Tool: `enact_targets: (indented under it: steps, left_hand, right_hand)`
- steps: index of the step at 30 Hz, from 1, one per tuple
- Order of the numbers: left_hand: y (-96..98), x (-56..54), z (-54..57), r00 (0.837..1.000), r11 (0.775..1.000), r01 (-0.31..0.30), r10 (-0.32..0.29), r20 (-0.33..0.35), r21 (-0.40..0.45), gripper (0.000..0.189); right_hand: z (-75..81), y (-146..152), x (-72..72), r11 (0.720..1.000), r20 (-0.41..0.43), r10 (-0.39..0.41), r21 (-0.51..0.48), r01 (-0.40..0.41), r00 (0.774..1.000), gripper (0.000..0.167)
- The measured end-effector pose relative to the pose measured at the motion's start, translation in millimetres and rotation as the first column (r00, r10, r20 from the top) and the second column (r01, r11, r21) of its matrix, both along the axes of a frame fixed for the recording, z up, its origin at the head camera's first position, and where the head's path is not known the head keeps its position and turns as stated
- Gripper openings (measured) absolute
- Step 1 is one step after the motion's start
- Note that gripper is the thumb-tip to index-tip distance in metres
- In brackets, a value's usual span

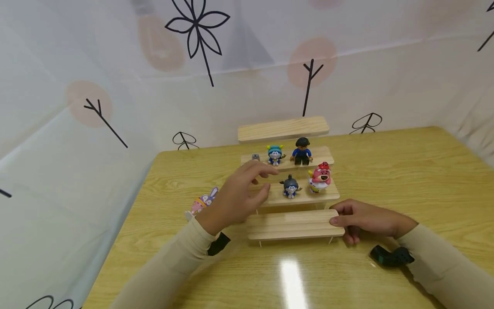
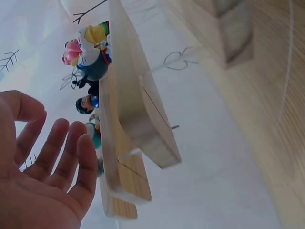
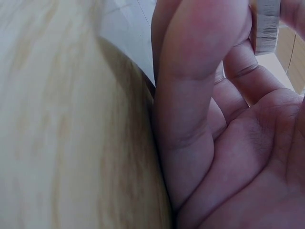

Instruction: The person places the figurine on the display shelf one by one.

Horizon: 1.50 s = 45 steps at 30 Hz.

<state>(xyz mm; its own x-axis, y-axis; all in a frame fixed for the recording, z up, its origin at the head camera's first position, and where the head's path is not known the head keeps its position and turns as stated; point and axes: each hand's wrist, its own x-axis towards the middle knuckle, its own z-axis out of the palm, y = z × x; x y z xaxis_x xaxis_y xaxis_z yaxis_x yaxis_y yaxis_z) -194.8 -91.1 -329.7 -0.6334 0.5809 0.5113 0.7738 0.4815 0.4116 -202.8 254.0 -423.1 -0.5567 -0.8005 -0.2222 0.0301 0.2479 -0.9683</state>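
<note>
My left hand (image 1: 241,193) hovers over the left part of a tiered wooden display stand, fingers loosely bent and nothing between them. In the left wrist view the same hand (image 2: 52,167) is beside the board ends. My right hand (image 1: 362,221) pinches the right end of the lowest board (image 1: 293,225), thumb on top. Just right of my left fingers stands a figurine with a dark grey cap (image 1: 290,187). Beside it is a pink bear figurine (image 1: 320,178). One tier higher stand a teal-hatted figurine (image 1: 275,155), a black-capped toy figure (image 1: 302,152) and a small grey figurine (image 1: 255,157).
A purple-eared rabbit figurine (image 1: 202,202) is on the table left of the stand, partly behind my left wrist. The bare top board (image 1: 283,128) stands near the patterned cloth backdrop (image 1: 247,94). The wooden table (image 1: 409,171) extends around the stand.
</note>
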Motion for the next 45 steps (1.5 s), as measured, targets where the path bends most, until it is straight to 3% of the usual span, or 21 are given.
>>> enact_targets:
  steps: [8,16,20,25,32,38,41,45]
  left_hand:
    - [-35.2,2.9,-8.5,0.995,0.99,-0.062,0.072,-0.075,0.128,0.026]
    - [-65.2,4.9,-19.8,0.989,0.968,-0.137,0.144,-0.02,0.209,0.031]
    - [-77.1,4.7,-27.9,0.984,0.964,-0.179,0.179,0.017,0.199,0.03]
    - [-92.9,2.4,-34.8,0.973,0.966,-0.227,0.221,0.062,0.124,0.027]
    - [-116.3,-4.6,-39.8,0.938,0.941,-0.335,0.327,0.114,0.055,0.027]
    - [-126.1,-14.2,-46.6,0.917,0.93,-0.367,0.36,0.174,0.011,0.026]
    - [-130.5,-18.1,-49.3,0.893,0.92,-0.391,0.385,0.235,-0.022,0.027]
    - [-136.6,-21.6,-50.8,0.844,0.896,-0.428,0.444,0.3,-0.12,0.031]
  right_hand:
    - [-1.1,-1,-1.2,1.0,-0.01,0.007,-0.003,-0.007,1.0,0.031]
    - [-2.0,1,-0.5,1.0,-0.009,0.008,-0.003,-0.008,1.0,0.032]
    - [-2.8,1,-0.3,1.0,-0.002,0.004,-0.003,-0.004,1.0,0.03]
    - [-3.5,2,-0.1,1.0,0.004,0.007,-0.021,-0.006,1.0,0.032]
    - [-5.4,0,-0.3,0.999,-0.007,0.002,-0.032,-0.002,1.0,0.031]
    - [-5.4,0,1.0,0.999,-0.01,0.003,-0.039,-0.003,1.0,0.029]
    - [-5.0,0,0.9,0.999,0.0,0.008,-0.051,-0.008,1.0,0.028]
    - [-4.4,0,-0.2,0.999,0.003,0.008,-0.048,-0.008,1.0,0.027]
